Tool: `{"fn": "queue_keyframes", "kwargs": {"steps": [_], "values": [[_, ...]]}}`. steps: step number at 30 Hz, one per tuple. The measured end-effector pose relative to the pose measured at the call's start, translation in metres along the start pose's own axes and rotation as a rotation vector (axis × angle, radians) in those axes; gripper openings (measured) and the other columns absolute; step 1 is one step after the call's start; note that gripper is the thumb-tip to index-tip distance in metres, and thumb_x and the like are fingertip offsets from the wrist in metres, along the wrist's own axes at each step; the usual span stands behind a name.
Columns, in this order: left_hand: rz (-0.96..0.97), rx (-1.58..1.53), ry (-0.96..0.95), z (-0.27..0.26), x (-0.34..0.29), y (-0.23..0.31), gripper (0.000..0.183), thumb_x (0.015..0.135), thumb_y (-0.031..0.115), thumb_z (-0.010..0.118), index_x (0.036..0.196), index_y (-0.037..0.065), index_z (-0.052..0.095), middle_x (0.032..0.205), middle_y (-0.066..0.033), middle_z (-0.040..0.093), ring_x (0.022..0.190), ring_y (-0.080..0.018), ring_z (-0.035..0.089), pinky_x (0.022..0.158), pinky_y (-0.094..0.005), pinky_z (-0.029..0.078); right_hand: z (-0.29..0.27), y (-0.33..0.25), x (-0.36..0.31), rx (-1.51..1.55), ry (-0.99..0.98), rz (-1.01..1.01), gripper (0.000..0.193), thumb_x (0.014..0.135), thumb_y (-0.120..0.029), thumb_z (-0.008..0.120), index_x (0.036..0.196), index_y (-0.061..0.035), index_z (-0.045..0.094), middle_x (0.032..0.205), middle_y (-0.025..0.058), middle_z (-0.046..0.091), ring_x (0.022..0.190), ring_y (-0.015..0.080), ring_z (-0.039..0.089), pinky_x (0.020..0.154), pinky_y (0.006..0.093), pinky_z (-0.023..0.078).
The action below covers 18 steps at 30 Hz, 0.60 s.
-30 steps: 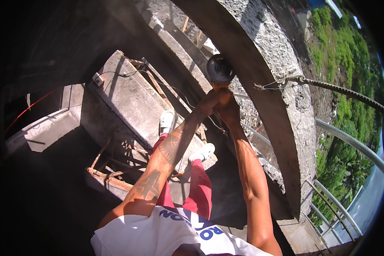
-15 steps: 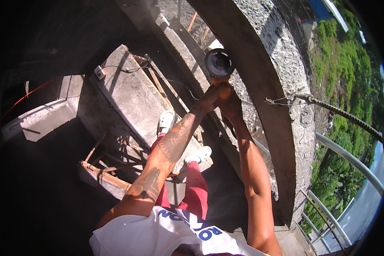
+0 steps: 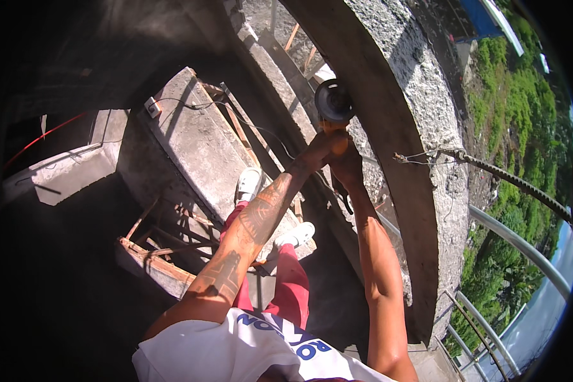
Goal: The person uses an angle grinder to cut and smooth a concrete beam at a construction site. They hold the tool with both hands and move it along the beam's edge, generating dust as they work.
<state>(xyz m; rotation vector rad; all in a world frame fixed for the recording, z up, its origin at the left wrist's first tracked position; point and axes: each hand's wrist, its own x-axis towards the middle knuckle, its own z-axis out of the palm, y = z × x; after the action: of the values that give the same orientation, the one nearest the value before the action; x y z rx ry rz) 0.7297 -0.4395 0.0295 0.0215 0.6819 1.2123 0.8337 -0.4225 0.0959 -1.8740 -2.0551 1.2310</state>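
Kickback could be looming if the disc (image 3: 335,100) is binding on the concrete beam (image 3: 388,105) just beside it, while left hand (image 3: 321,151) and right hand (image 3: 347,163) are clamping fingers round the grinder (image 3: 332,125).

White shirt (image 3: 200,344), red trousers (image 3: 291,280), white shoes (image 3: 249,184)

Left arm (image 3: 254,223), visibly tattooed, is stretched forward and angled rightward. Right arm (image 3: 382,274) is extended too, slightly bent, with its upper end tilted leftward. Left hand (image 3: 321,150) and right hand (image 3: 347,167) are brought together well forward, both clenched in a grip; finger detail is lost in shadow.
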Motion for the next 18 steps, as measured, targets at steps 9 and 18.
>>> {"fn": "queue_keyframes", "kwargs": {"steps": [9,18], "values": [[-0.044,0.014,0.036,0.008,-0.005,0.006,0.031,0.092,0.020,0.070,0.115,0.002,0.063,0.105,-0.0076,0.068,0.097,-0.0192,0.068,0.085,-0.0335,0.059,0.002,0.002,-0.005,0.134,-0.010,0.082,0.063,0.076,-0.027,0.082,0.129,-0.0057,0.056,0.118,0.0136,0.068,0.112,0.0266,0.067,0.094,0.0384,0.052],[-0.029,0.053,-0.008,0.007,-0.008,0.005,0.035,0.093,0.022,0.070,0.120,0.003,0.060,0.110,-0.0071,0.067,0.100,-0.0179,0.067,0.086,-0.0336,0.057,0.008,0.012,-0.007,0.074,0.033,0.048,0.070,0.072,-0.029,0.082,0.132,-0.0060,0.053,0.117,0.0170,0.068,0.111,0.0308,0.067,0.093,0.0415,0.053]]}}
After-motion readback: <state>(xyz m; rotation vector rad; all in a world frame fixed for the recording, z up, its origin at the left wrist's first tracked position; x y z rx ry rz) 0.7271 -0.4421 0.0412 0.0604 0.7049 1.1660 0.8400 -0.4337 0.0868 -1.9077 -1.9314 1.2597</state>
